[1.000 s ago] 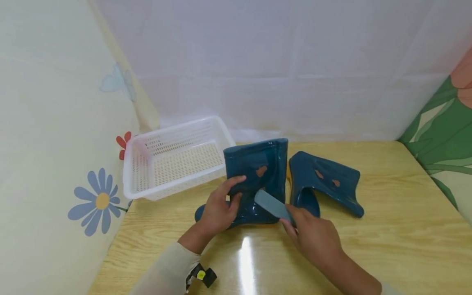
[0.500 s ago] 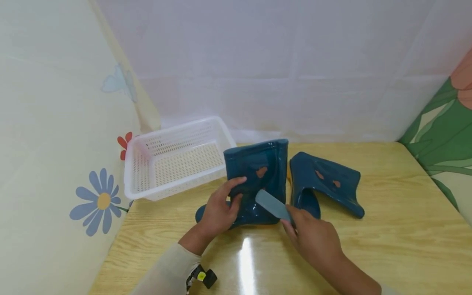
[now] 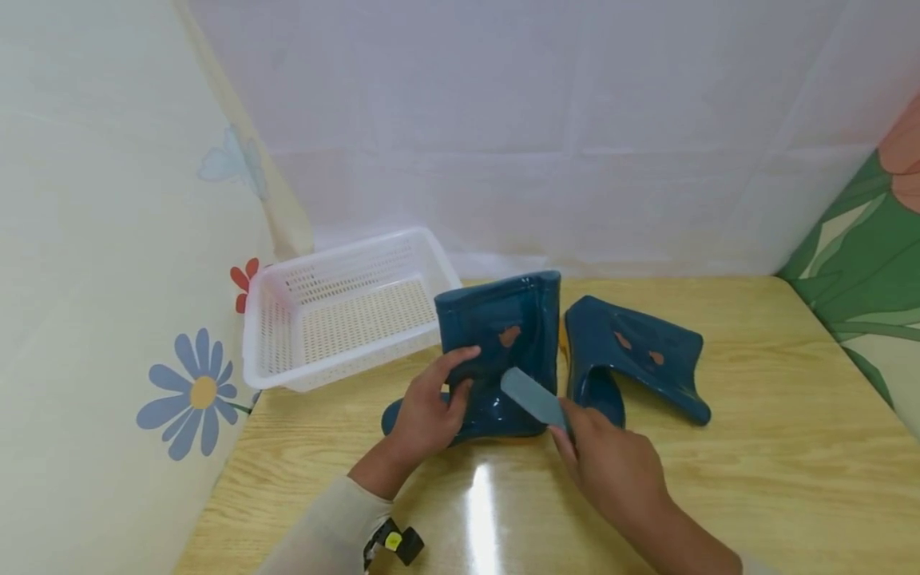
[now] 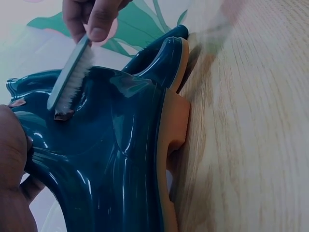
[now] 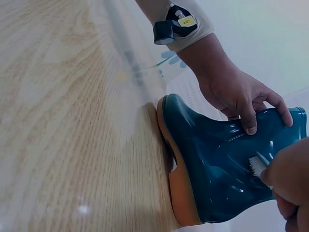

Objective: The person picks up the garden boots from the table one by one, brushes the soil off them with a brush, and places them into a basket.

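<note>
A glossy dark teal rubber boot (image 3: 535, 343) stands upright on the table, its toe to the left. My left hand (image 3: 424, 415) grips it at the front of the ankle, thumb and forefinger on the near side, other fingers partly hidden behind. In my right hand (image 3: 618, 467) is a scrubbing brush (image 3: 533, 397) with a grey-blue back. Its white bristles (image 4: 79, 77) touch a brown smudge (image 4: 63, 116) on the boot's side in the left wrist view. Another brown smudge (image 3: 509, 335) shows higher on the shaft. The orange sole (image 5: 183, 198) rests on the wood.
A second teal boot (image 3: 661, 339) with two brown smudges lies on its side just right of the first. Behind and to the left stands a white perforated plastic basket (image 3: 359, 355). A white cloth wall (image 3: 575, 160) closes off the wooden table's (image 3: 776, 463) back.
The brush and my right hand have shifted very slightly to the right over the boot's side. My left hand and both boots stay almost where they were.
</note>
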{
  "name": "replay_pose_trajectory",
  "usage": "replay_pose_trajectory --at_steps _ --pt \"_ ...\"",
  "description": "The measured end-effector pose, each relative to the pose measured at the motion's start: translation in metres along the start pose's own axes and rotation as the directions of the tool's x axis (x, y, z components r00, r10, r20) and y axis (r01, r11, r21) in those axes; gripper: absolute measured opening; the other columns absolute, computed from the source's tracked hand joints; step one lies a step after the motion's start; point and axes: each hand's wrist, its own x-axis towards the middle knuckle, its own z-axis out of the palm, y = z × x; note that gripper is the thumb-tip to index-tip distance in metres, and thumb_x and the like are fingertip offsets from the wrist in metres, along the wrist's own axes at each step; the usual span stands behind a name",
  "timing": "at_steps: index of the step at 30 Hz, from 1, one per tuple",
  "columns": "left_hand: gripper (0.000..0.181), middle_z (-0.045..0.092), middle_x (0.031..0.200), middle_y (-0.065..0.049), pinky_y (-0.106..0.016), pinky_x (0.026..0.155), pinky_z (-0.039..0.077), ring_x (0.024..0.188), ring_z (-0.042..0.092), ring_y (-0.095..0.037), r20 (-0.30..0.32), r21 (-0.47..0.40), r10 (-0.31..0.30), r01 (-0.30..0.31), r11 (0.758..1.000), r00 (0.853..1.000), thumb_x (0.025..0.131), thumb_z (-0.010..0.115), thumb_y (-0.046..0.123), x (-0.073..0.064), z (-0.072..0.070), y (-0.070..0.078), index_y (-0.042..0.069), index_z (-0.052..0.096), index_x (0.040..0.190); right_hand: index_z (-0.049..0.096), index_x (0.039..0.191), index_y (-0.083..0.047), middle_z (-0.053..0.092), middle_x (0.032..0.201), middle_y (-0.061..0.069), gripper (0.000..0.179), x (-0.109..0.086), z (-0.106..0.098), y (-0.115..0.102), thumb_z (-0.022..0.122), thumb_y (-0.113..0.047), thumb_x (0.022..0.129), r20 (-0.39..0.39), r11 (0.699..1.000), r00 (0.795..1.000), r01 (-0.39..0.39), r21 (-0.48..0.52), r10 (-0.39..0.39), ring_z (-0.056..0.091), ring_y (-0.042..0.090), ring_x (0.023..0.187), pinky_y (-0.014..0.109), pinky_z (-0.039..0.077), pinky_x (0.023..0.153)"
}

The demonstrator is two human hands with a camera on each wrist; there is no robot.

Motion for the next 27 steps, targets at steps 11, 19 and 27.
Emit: replay_pose_trajectory --at_steps 11,19,27 --pt "0.055 0.061 0.138 -0.012 -0.046 0.095 0.054 0.117 0.064 -0.026 -0.002 -0.013 -0.004 0.004 1.0 1.0 0.094 0.066 -0.01 0.0009 -0.0001 0.0 0.013 0.053 0.142 0.066 0.131 -0.005 0.068 0.086 0.005 0.044 0.0001 -0.0018 -0.0017 0.076 -0.029 0.095 -0.087 1.0 0.996 0.028 -0.013 -0.029 0.042 0.008 0.052 0.023 0.033 0.041" --pt "0.056 0.062 0.137 -0.013 -0.047 0.093 0.055 0.114 0.065 -0.026 -0.005 -0.013 0.001 -0.001 1.0 1.0 0.093 0.066 -0.01 0.001 0.0016 -0.0008 0.014 0.053 0.142 0.066 0.132 -0.006 0.07 0.091 0.006 0.044 -0.0047 -0.0004 -0.0022 0.071 -0.033 0.098 0.017 1.0 1.0 -0.01 -0.018 0.01 0.046 0.008 0.053 0.025 0.037 0.043" --pt "0.057 0.062 0.137 -0.013 -0.045 0.094 0.054 0.117 0.064 -0.026 -0.002 -0.011 0.001 -0.001 1.0 1.0 0.093 0.066 -0.011 0.0007 0.0015 -0.0003 0.014 0.053 0.142 0.066 0.128 -0.003 0.069 0.087 0.008 0.044 -0.0003 -0.0005 -0.0005 0.077 -0.028 0.094 -0.12 0.999 0.992 0.042 -0.027 -0.045 0.041 0.009 0.049 0.023 0.032 0.04"
